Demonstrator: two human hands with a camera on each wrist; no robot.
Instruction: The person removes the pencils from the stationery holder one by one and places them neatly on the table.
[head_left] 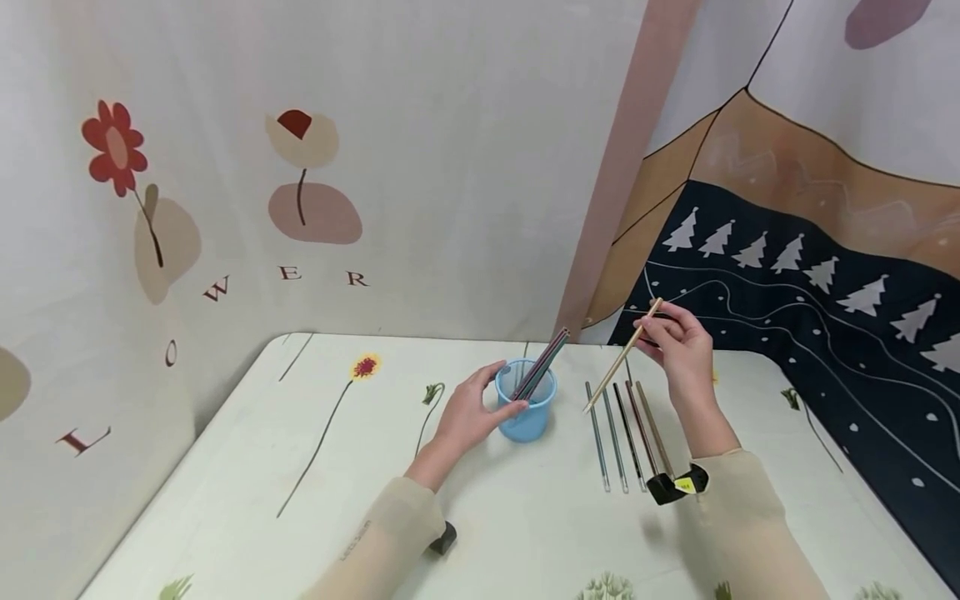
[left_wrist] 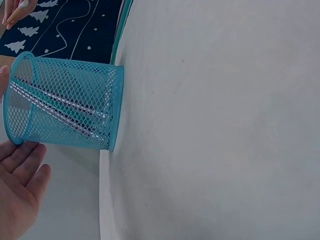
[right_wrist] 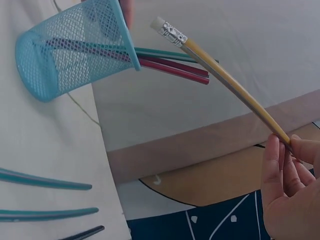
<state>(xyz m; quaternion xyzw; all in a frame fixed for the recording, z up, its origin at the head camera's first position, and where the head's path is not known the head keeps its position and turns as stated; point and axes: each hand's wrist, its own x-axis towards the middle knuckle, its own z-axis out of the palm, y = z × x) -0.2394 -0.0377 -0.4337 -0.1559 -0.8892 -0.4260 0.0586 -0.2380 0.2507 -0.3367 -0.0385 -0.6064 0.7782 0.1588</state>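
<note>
A light-blue mesh pen holder [head_left: 525, 427] stands upright on the table. My left hand [head_left: 468, 412] grips it near the rim, thumb on the near side and fingers around the far left. Inside lean several dark red and teal pencils [right_wrist: 175, 70], their tops sticking out to the right. To the right of the holder, my right hand [head_left: 681, 350] pinches a yellow pencil [head_left: 624, 357] by its upper end. This pencil hangs tilted in the air, its white eraser [right_wrist: 157, 23] low and toward the holder.
Several pencils lie side by side below the right hand, among them a teal pencil [head_left: 617, 437], a black pencil [head_left: 630, 433] and a tan pencil [head_left: 655, 429]. The white tablecloth [head_left: 510, 525] has printed flowers. A patterned curtain [head_left: 450, 167] hangs behind the table's back edge.
</note>
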